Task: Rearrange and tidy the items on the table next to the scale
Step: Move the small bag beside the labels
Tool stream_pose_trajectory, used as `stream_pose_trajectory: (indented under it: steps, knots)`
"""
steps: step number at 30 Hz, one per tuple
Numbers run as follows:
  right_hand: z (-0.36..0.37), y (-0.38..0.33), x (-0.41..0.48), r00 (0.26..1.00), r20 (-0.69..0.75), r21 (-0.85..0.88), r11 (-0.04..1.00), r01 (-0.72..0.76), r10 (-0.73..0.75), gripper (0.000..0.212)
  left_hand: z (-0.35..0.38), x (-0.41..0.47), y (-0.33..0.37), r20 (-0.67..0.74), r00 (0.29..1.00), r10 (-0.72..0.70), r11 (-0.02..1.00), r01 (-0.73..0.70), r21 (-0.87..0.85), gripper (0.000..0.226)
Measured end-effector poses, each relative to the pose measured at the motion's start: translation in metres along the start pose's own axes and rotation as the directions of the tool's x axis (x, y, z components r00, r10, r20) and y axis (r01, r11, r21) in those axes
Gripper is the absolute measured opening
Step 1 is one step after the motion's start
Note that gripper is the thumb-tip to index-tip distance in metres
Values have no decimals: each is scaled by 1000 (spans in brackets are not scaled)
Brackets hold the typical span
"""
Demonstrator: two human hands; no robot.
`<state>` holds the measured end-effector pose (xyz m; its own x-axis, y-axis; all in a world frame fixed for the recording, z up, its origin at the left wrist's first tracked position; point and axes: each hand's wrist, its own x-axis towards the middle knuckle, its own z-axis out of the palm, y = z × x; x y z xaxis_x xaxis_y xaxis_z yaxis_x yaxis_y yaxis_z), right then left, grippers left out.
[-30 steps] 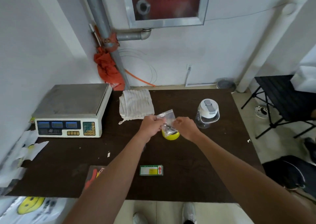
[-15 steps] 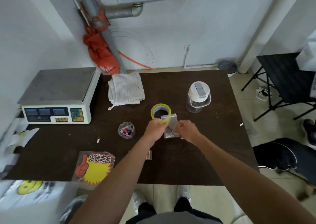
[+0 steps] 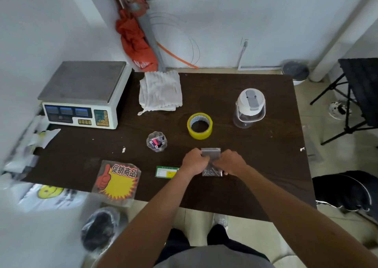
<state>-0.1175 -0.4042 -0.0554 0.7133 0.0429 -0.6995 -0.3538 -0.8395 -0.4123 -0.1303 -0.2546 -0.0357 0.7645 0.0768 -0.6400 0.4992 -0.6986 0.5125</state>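
Zip bag: clear, greyish, between left hand and right hand
Tape roll: yellow, beyond the hands
Card: green, yellow patch, beside left hand
Towel: white, ribbed
Desk: dark brown

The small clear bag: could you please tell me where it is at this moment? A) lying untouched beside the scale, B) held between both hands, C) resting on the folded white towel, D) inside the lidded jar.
B: the left hand and the right hand both grip the small clear bag, on the near side of the yellow tape roll.
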Motion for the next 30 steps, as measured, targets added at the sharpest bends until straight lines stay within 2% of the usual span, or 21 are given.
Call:
stream_pose_trajectory:
  steps: [4,9,12,16,20,25,28,30]
  knots:
    - [3,-1,-4,992,-87,-291,955,61,-90,47,-4,-3,0,20,1000,10,1000,-10,10,37]
    - [6,-7,-8,989,-139,-401,916,-2,-58,52,-14,-7,-6,53,998,39,999,-38,-20,45]
    - [3,-18,-13,985,-162,-457,889,-27,-53,51,-27,-9,-13,48,997,55,996,-51,-78,40]
    - [5,-49,-15,971,-203,-450,893,19,-123,37,-51,-13,-30,19,997,72,975,-66,-212,32]
    - [15,-99,-21,941,-255,-400,910,105,-221,38,-83,-19,-55,-21,995,100,951,-102,-292,25]
    - [34,-163,-31,809,-387,-391,873,291,-442,26,-131,-25,-97,-89,993,78,913,-107,-393,19]
    - [51,-198,-34,779,-367,-420,838,350,-509,20,-158,-25,-129,-160,987,27,893,-96,-440,17]
    - [68,-216,-35,795,-323,-409,833,372,-514,20,-174,-24,-153,-175,984,-30,873,-60,-484,18]
